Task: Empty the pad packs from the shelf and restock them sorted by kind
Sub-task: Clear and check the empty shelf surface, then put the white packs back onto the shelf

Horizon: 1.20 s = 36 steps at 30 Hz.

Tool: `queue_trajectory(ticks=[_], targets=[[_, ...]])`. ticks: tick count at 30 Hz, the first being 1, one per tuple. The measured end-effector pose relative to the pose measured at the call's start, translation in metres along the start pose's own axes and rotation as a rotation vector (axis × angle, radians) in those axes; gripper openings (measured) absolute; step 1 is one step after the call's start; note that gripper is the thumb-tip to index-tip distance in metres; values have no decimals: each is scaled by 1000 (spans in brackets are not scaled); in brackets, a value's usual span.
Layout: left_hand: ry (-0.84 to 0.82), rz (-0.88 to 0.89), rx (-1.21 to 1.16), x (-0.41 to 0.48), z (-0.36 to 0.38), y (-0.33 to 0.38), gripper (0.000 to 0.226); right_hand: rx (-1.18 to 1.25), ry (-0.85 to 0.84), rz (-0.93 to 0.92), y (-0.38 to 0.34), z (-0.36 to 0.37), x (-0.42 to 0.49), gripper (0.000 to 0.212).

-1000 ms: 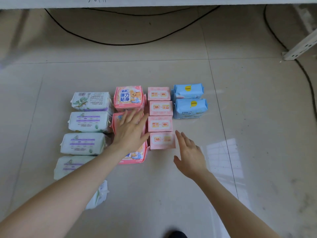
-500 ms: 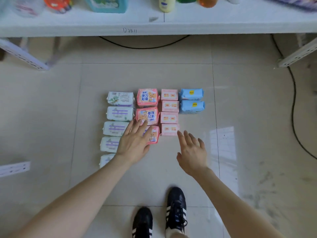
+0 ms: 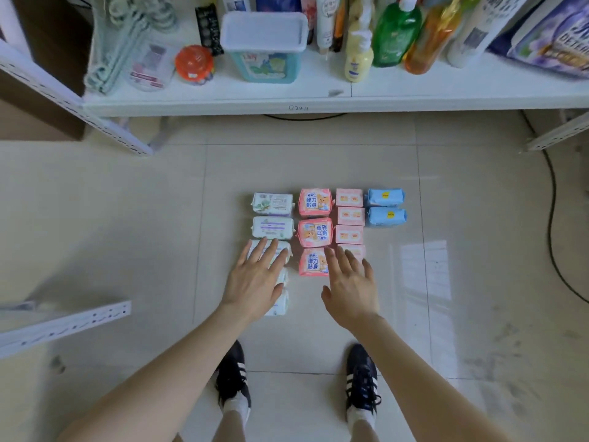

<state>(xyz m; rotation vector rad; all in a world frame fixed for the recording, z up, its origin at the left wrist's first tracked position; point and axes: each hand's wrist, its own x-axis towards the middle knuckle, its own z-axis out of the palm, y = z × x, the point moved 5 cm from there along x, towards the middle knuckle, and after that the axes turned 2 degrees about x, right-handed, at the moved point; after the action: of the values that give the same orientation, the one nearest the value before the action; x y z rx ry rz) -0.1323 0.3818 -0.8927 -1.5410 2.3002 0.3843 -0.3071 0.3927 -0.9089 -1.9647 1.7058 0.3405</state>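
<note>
My left grip (image 3: 255, 282) lies flat, fingers straight, over the white packs (image 3: 272, 228) on the floor (image 3: 127, 218). My right grip (image 3: 350, 288), spread and empty, hovers over the pink packs (image 3: 314, 232).

Largely hidden under left hand (image 3: 253, 282): three nearest white packs (image 3: 282, 304). Partly covered by right hand (image 3: 350, 290): nearest small pink pack (image 3: 358, 249). Cropped at top edge: bottles (image 3: 395, 33).

both arms reach toward 12 o'clock; left hand (image 3: 255, 282) and right hand (image 3: 350, 288) flat, palms down, fingers spread.
</note>
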Motion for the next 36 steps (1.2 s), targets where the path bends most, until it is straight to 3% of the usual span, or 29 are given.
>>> queue_trajectory(ticks=[9, 17, 29, 36], targets=[[7, 42, 6, -7, -6, -102, 65, 73, 48, 110, -77, -9, 29, 75], [82, 41, 0, 29, -3, -146, 63, 143, 81, 125, -97, 7, 74, 74], [88, 103, 12, 158, 128, -209, 68, 240, 75, 187, -70, 142, 198, 80], [93, 144, -54, 220, 193, -210, 74, 238, 105, 147, -49, 194, 250, 80]])
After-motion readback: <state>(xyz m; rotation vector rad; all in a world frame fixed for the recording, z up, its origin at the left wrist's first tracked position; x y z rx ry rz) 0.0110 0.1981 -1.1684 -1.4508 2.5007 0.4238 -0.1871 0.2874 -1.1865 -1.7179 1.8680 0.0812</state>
